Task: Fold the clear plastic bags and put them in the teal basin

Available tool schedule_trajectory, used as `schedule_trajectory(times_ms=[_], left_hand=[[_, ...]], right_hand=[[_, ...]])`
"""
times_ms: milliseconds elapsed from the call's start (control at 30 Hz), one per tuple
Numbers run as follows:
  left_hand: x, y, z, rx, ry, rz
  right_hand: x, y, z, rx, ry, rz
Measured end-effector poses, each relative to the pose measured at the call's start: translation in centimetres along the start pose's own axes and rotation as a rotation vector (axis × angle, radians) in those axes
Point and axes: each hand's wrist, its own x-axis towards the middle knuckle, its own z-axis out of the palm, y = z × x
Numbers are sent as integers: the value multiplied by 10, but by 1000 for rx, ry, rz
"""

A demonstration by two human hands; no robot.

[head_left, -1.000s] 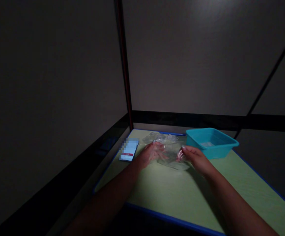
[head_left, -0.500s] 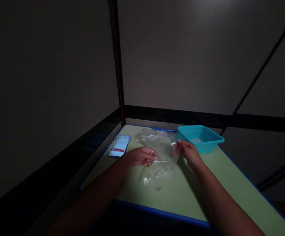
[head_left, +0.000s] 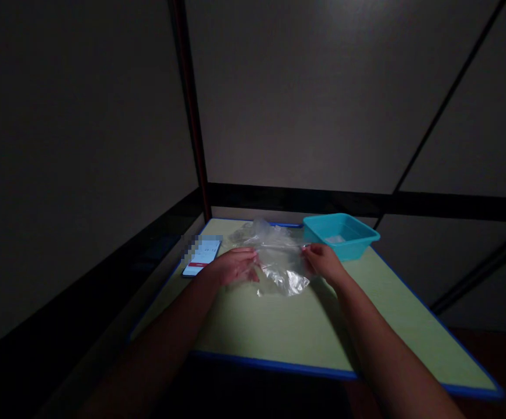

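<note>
A: Location of the clear plastic bag (head_left: 283, 276)?
B: Just below frame centre, spread between the left hand (head_left: 235, 266) and the right hand (head_left: 324, 262)
A: Grip?
B: Right pinched on the bag's edge; left at its other side, closure cannot be told
A: Surroundings?
B: Crumpled plastic (head_left: 241, 232) behind; phone (head_left: 204, 254) left, turquoise basin (head_left: 344, 247) right of centre, all on the table (head_left: 274, 331)

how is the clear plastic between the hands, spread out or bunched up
Spread out, though crinkled near its lower edge: the clear plastic spans from the left hand to the right hand.
</note>
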Motion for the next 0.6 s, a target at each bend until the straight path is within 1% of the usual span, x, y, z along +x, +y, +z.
schedule_trajectory(times_ms=[67, 133, 167, 233, 267, 300, 333, 367, 433, 467, 500, 533, 567, 600], left_hand=[[-1, 0, 0, 141, 54, -75], [-2, 1, 1, 179, 68, -102], [-2, 2, 1, 186, 72, -104], [-2, 2, 1, 230, 111, -105], [-1, 2, 1, 265, 154, -98], [0, 2, 1, 327, 222, -79], [1, 1, 1, 422, 307, -39], [2, 0, 1, 549, 397, 30], [2, -3, 5, 870, 541, 245], [1, -5, 9, 1028, 577, 370], [-1, -8, 14, 1151, 566, 486], [-2, -12, 20, 1231, 535, 567], [-4, -16, 26, 1272, 474, 615], [-6, -20, 33, 1306, 388, 639]], right_hand=[[1, 5, 1, -379, -46, 9], [1, 7, 2, -674, -76, 25], [0, 7, 3, -766, -93, 53], [-2, 7, 3, -857, -107, 121], [-3, 7, 3, -875, -109, 149], [-4, 7, 3, -886, -108, 169], [-6, 7, 3, -894, -108, 181], [-6, 6, 2, -905, -108, 192], [-8, 5, 1, -926, -105, 206], [-9, 4, 1, -934, -103, 210], [-10, 2, 0, -941, -101, 212], [-11, 1, -1, -947, -102, 212], [-13, -1, -1, -953, -109, 209], [-15, -3, -2, -958, -120, 204]])
